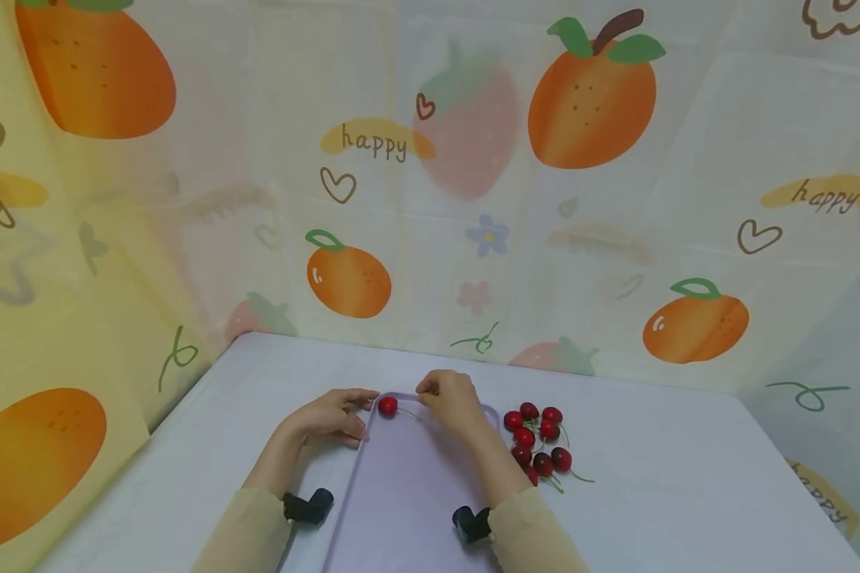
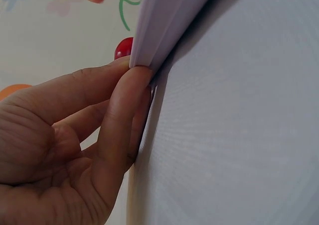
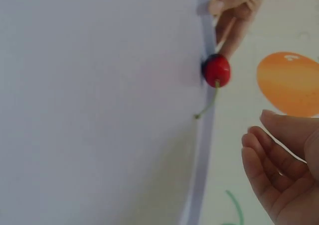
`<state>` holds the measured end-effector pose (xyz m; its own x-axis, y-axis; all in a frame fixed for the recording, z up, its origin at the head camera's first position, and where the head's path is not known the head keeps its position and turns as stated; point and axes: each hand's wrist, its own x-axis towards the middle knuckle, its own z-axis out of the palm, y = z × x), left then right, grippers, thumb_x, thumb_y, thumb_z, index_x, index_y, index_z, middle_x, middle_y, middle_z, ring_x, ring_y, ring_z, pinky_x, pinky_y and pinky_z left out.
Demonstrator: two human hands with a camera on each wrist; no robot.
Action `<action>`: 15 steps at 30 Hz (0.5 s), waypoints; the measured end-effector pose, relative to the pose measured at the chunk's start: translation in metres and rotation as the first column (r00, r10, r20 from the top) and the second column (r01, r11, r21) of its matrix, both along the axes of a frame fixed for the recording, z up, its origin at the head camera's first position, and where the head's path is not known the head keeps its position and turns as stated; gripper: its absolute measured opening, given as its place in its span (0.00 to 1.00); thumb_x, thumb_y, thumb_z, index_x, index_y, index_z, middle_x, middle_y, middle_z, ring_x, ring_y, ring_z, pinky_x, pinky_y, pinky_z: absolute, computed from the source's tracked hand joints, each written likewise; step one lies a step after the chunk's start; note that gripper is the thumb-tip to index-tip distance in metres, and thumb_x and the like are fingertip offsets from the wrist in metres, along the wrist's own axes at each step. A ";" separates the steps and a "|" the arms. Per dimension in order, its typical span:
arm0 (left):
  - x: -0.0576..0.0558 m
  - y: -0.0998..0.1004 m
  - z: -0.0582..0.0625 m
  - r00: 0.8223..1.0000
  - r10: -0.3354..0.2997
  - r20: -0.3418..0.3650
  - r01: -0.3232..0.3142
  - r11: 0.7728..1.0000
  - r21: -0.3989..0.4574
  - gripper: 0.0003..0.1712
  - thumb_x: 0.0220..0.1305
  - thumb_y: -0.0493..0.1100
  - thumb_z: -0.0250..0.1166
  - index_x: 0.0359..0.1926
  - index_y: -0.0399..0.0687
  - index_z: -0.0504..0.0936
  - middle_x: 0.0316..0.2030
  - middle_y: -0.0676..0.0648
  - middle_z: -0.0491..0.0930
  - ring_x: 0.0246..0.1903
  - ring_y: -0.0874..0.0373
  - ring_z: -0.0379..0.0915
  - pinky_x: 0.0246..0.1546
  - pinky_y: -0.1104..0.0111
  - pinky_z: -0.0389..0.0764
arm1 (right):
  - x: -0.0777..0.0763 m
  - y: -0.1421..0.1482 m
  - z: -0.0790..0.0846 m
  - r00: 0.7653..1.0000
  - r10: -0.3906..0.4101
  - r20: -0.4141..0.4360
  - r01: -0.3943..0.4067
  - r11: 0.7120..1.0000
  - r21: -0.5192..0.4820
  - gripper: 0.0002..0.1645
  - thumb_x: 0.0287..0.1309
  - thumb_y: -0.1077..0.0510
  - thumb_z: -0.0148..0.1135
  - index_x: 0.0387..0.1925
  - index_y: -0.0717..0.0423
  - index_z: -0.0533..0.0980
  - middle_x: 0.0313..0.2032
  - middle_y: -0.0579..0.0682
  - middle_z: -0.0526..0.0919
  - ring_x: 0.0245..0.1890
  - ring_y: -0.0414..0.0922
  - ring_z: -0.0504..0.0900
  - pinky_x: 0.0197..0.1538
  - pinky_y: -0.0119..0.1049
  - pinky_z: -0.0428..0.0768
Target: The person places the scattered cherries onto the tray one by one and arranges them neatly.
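Note:
A pale purple tray point(image 1: 408, 485) lies on the white table, with one red cherry point(image 1: 388, 407) in its far left corner. The cherry's thin green stem point(image 3: 211, 104) points to the right along the far rim. At that same corner my left hand point(image 1: 330, 418) holds the tray's edge, thumb point(image 2: 127, 98) against the outer wall and a fingertip at the rim. My right hand point(image 1: 453, 402) hovers over the far rim, right of the cherry. Its fingers point(image 3: 259, 172) are loosely bent, apart from the thumb, with nothing between them.
Several dark red cherries point(image 1: 524, 438) with green stems lie in a cluster on the white table point(image 1: 652, 477), just right of the tray. My right forearm partly covers the tray's right side. A fruit-printed cloth point(image 1: 401, 263) hangs behind the table.

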<state>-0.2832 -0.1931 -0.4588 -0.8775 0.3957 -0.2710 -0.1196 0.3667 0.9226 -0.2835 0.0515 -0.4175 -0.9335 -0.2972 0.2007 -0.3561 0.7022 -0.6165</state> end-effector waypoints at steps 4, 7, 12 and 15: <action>0.001 -0.002 0.000 1.000 -0.012 -0.003 0.012 1.000 0.028 0.42 0.54 0.29 0.65 0.71 0.38 0.64 0.62 0.33 0.66 0.31 0.59 0.78 0.35 0.66 0.89 | 0.003 0.008 0.011 1.000 -0.021 -0.011 0.020 0.999 -0.031 0.04 0.58 0.60 0.67 0.35 0.54 0.85 0.33 0.50 0.89 0.33 0.42 0.81 0.41 0.36 0.83; 0.001 -0.003 0.000 1.000 -0.019 -0.007 0.019 0.999 0.038 0.42 0.54 0.29 0.65 0.71 0.37 0.64 0.63 0.33 0.66 0.31 0.59 0.78 0.35 0.67 0.89 | 0.005 0.020 0.018 0.998 -0.059 -0.016 0.057 0.995 -0.078 0.04 0.58 0.59 0.67 0.35 0.54 0.85 0.32 0.50 0.89 0.32 0.42 0.82 0.39 0.35 0.82; 0.001 -0.002 0.000 1.000 -0.022 -0.007 0.022 0.999 0.037 0.42 0.54 0.29 0.65 0.71 0.37 0.64 0.63 0.33 0.65 0.31 0.59 0.78 0.36 0.66 0.89 | 0.007 0.051 0.027 0.988 -0.154 -0.023 0.149 0.978 -0.144 0.05 0.57 0.58 0.68 0.35 0.53 0.85 0.33 0.51 0.89 0.34 0.44 0.84 0.38 0.36 0.82; 0.002 -0.002 0.000 1.000 -0.021 -0.007 0.021 0.999 0.029 0.42 0.54 0.29 0.65 0.71 0.38 0.64 0.63 0.33 0.65 0.31 0.59 0.77 0.36 0.66 0.89 | 0.008 0.072 0.031 0.981 -0.193 -0.001 0.191 0.969 -0.157 0.06 0.58 0.57 0.67 0.36 0.53 0.85 0.35 0.52 0.89 0.38 0.47 0.85 0.42 0.40 0.83</action>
<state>-0.2816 -0.1950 -0.4583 -0.8707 0.4215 -0.2533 -0.1062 0.3418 0.9338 -0.2754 0.1234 -0.3864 -0.9662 -0.0769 0.2460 -0.2350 0.6547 -0.7184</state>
